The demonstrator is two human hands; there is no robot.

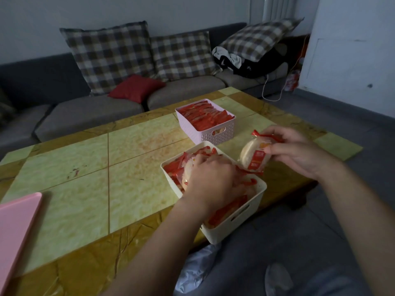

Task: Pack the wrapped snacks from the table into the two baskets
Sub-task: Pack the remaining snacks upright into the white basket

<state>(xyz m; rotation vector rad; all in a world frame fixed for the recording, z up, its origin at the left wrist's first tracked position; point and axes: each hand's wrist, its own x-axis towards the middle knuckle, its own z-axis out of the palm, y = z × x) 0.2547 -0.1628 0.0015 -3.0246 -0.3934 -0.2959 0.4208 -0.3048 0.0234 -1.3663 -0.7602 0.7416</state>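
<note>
A white basket at the table's near right edge holds several red-and-white wrapped snacks. My left hand reaches down into it, fingers pressed on the snacks there; whether it grips one I cannot tell. Just to the right, above the basket's far corner, my right hand holds one round white wrapped snack with a red label. Farther back stands a pink basket, filled level with red wrapped snacks.
The yellow-green tiled table stretches to the left. A pink flat object lies at its near left corner. A grey sofa with plaid cushions stands behind the table. A clear plastic bag lies on the floor below.
</note>
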